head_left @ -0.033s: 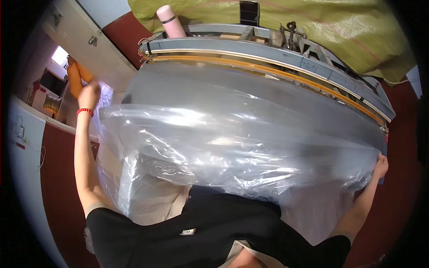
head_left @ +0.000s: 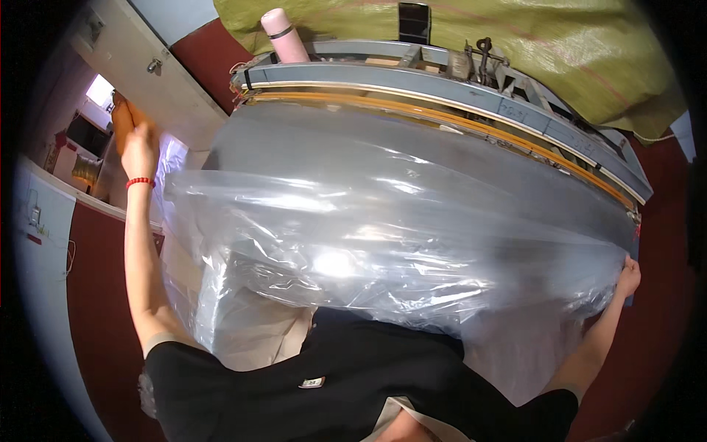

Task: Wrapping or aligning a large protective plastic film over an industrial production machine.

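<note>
A large sheet of clear plastic film [head_left: 353,243] spreads in shiny folds over a broad dark grey surface [head_left: 294,136] in front of my body. At the far right, my right hand [head_left: 628,276] is closed on the film's edge. My left hand [head_left: 138,156], wearing a red bead bracelet [head_left: 140,181], is raised at the left by the doorway, beyond the film's left corner. Its fingers look closed and slightly blurred. I cannot make out what they hold.
A blue-grey metal frame [head_left: 353,74] with an orange strip [head_left: 368,103] runs along the far side. On it are a pink bottle [head_left: 287,40] and a metal clamp [head_left: 484,59]. Behind lie a green woven sheet [head_left: 530,51] and a phone [head_left: 414,23]. A door [head_left: 158,81] stands at the left.
My left hand has shifted slightly left and turned, with its fingers pointing more upward. My right hand stays at the film's edge, and the folds have hardly changed.
</note>
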